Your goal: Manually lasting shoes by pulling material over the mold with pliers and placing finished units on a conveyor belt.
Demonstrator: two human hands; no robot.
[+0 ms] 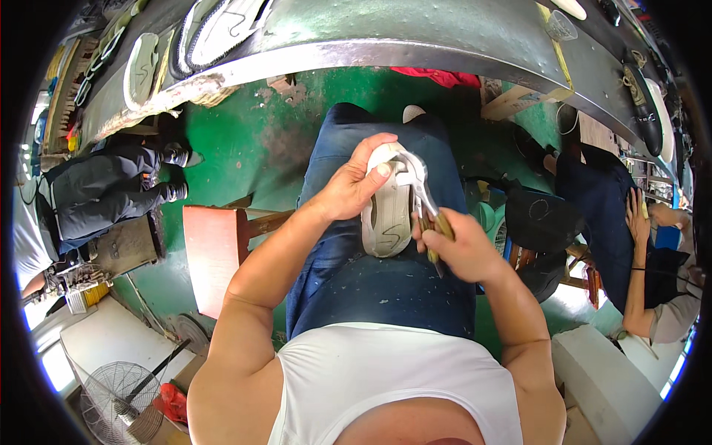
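A pale off-white shoe [389,215], with a dark curved line near its close end, lies lengthwise on my lap. My left hand [350,187] is closed around its far left side, the thumb pressed on top near the far end. In my right hand [463,246] are metal pincers [418,178] with brownish handles; the fingers wrap round these handles. The curved head of the pincers is at the far right edge of the shoe, touching or very near it. Whether the jaws bite the shoe's edge, I cannot tell.
A metal-edged workbench [356,55] runs across the far side, with pale shoe parts [222,33] at its left. A reddish stool [213,256] stands left of my legs. A wire fan [119,400] is at lower left. Other people sit at both sides; one person's hand [636,219] shows at right.
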